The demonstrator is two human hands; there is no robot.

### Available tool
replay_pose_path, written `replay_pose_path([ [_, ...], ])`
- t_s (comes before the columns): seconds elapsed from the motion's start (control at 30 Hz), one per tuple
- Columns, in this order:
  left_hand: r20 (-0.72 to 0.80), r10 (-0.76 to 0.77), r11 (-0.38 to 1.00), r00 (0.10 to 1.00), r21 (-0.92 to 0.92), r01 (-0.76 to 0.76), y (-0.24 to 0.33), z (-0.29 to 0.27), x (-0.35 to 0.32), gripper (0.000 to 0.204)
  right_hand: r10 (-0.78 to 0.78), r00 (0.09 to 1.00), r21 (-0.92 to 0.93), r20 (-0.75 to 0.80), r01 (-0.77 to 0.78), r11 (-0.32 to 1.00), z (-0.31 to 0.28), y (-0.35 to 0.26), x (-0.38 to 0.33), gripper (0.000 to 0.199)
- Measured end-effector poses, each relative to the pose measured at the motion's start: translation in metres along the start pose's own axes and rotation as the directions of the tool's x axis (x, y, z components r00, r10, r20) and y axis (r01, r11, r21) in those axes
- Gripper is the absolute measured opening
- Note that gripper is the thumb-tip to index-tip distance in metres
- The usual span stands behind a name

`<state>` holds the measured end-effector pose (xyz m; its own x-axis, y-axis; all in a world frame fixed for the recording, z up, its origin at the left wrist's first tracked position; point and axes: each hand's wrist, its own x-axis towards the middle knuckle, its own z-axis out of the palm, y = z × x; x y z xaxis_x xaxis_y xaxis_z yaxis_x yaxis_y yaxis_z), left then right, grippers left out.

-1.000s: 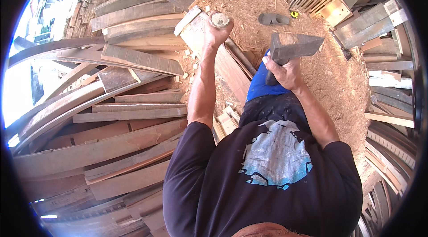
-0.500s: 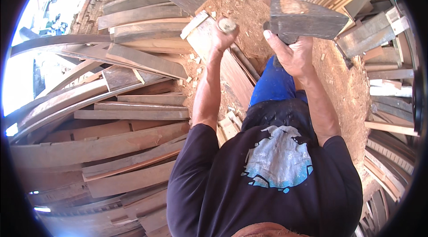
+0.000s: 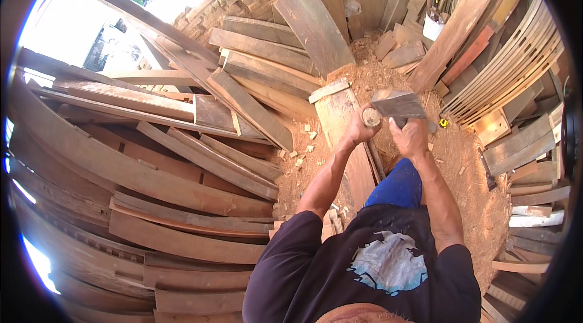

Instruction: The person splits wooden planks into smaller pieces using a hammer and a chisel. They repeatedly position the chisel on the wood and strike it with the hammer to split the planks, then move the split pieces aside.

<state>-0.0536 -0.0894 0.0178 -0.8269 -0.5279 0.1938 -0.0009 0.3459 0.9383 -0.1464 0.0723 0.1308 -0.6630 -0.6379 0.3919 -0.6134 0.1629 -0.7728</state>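
We note L hand (image 3: 359,130) clenched on round handle end (image 3: 371,117); R hand (image 3: 410,137) grips flat grey block (image 3: 398,104), just right, above the plank (image 3: 343,125).

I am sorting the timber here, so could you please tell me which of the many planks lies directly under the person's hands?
It is the pale plank with a small crosspiece at its far end, running toward the person beneath the left hand.

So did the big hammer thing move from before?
Yes. The wooden mallet in the right hand came down toward the round handle the left hand holds.
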Motion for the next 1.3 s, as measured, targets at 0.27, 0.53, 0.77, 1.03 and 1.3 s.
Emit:
replay_pose_path([
  [0.27,-0.022,-0.042,0.998,0.999,-0.055,0.041,-0.027,0.006,-0.014,0.043,0.109,0.951,0.094,0.290,-0.141,0.986,-0.014,0.000,-0.027,0.031],
  [0.53,-0.210,-0.276,0.960,0.938,-0.099,0.260,-0.014,0.005,0.002,0.032,0.234,0.941,0.367,0.245,-0.313,0.876,-0.036,-0.009,-0.102,0.025],
  [0.77,-0.222,-0.227,0.973,0.948,-0.092,0.211,-0.007,0.021,0.023,0.035,0.248,0.946,0.386,0.211,-0.313,0.868,-0.056,0.000,-0.119,0.022],
  [1.03,-0.057,0.079,0.976,0.995,0.207,-0.066,0.009,0.006,-0.020,0.024,0.286,0.944,0.504,0.164,-0.329,0.799,-0.059,0.002,-0.124,0.012],
  [1.3,-0.037,-0.247,0.968,0.968,-0.064,0.244,0.040,0.022,-0.006,0.025,0.322,0.933,0.493,0.162,-0.359,0.792,-0.064,0.010,-0.126,0.014],
])
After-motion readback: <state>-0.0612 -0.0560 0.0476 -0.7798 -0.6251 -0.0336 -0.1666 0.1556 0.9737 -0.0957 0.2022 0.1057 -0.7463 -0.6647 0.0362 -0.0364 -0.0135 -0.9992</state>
